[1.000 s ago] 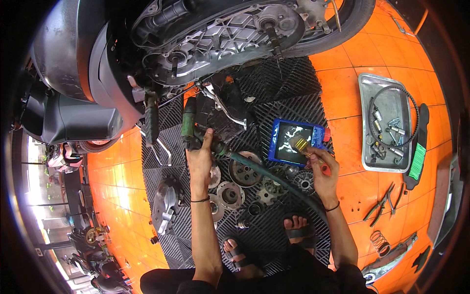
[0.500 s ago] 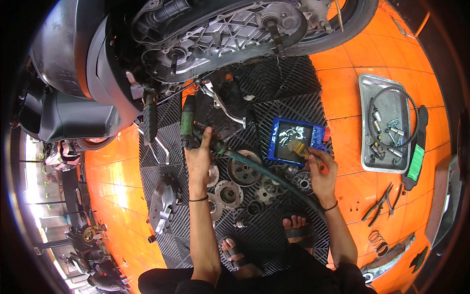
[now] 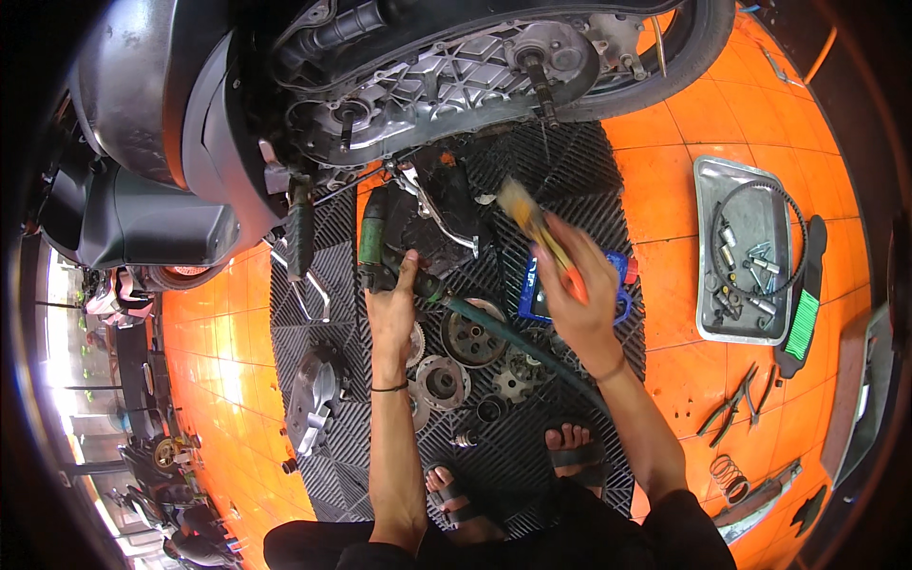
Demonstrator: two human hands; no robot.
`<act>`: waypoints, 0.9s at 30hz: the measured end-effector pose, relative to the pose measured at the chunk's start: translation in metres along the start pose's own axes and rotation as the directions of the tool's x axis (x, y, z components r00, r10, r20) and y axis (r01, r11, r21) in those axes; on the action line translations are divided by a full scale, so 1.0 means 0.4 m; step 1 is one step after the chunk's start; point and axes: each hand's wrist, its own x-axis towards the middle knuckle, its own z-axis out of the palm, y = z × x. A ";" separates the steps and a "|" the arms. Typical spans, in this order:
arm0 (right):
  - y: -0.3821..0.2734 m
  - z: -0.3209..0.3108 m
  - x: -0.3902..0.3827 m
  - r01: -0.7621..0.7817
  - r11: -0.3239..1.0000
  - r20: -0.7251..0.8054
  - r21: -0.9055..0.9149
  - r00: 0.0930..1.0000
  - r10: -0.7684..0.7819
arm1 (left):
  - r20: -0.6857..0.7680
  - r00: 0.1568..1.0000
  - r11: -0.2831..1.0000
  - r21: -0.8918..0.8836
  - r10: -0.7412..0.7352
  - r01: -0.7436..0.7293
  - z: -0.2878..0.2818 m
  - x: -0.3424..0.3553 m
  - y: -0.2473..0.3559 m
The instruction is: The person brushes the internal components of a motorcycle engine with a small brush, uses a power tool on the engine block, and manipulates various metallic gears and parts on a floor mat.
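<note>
My left hand [image 3: 390, 318] is closed around the grip of a green and black air impact wrench [image 3: 371, 236], its dark hose [image 3: 508, 332] trailing right and toward me. A paintbrush [image 3: 524, 211] with pale bristles and an orange handle is gripped in my right hand [image 3: 581, 299]. Its bristles point up and left, near the silver kickstand [image 3: 439, 214]. Partly hidden below that hand is a cut-open blue container [image 3: 527, 299] with a red cap. Beyond stands the scooter's opened engine case [image 3: 418, 90], with two bare shafts sticking out.
Round metal drive parts, among them a clutch bell [image 3: 473, 334], lie on the black ribbed mat [image 3: 532, 494]. On the orange tiles at right are a metal tray [image 3: 708, 285] with a belt and sockets, a green-bristled brush [image 3: 804, 318], pliers [image 3: 730, 404] and a spring [image 3: 730, 478].
My right hand has lifted the paintbrush out of the blue container and moved it up and left toward the engine. The left hand keeps hold of the impact wrench, almost unmoved.
</note>
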 end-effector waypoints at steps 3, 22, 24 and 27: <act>0.003 0.116 0.168 0.122 0.992 -0.062 0.037 0.991 -0.120 | 0.003 1.000 1.000 -0.011 0.009 -0.009 0.001 -0.011 0.016; 0.029 0.209 0.393 0.278 0.954 0.112 -0.112 0.957 -0.266 | 0.029 0.999 0.991 -0.131 -0.020 0.023 -0.026 -0.017 -0.026; 0.026 0.190 0.417 0.210 0.977 0.119 -0.049 0.972 -0.203 | 0.002 0.999 0.993 -0.108 0.054 -0.054 -0.018 -0.014 -0.020; 0.060 0.204 0.365 0.385 0.916 0.059 -0.113 0.923 -0.381 | 0.029 0.999 0.984 -0.179 0.015 -0.010 -0.005 -0.027 0.003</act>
